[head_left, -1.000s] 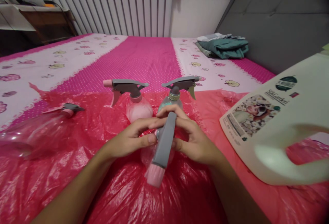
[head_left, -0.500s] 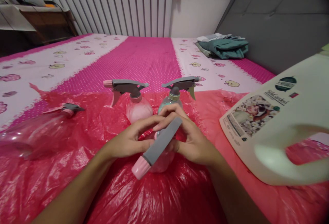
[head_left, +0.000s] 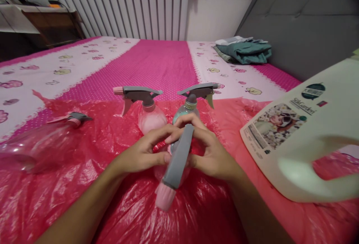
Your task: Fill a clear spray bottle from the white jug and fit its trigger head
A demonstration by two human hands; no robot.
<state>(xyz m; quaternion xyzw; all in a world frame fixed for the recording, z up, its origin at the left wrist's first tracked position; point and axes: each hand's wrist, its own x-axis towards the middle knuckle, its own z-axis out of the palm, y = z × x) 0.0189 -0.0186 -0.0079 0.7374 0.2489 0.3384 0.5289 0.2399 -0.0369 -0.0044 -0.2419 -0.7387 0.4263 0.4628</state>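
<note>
"While a lying bottle (head_left: 42, 148) rests left of our spray bottle (head_left: 178, 158), what's done?"

"It's capped; tightness we can't tell. Left hand (head_left: 140, 152) grips its neck, pink bottle (head_left: 151, 120) and teal bottle (head_left: 185, 111) stand capped behind it, right hand (head_left: 213, 156) grips too, jug (head_left: 303, 161) rightward."

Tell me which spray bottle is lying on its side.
The clear bottle at the far left lies on its side on the red plastic; the pink one and teal one stand upright at the back; the fourth is in the hands.
</note>
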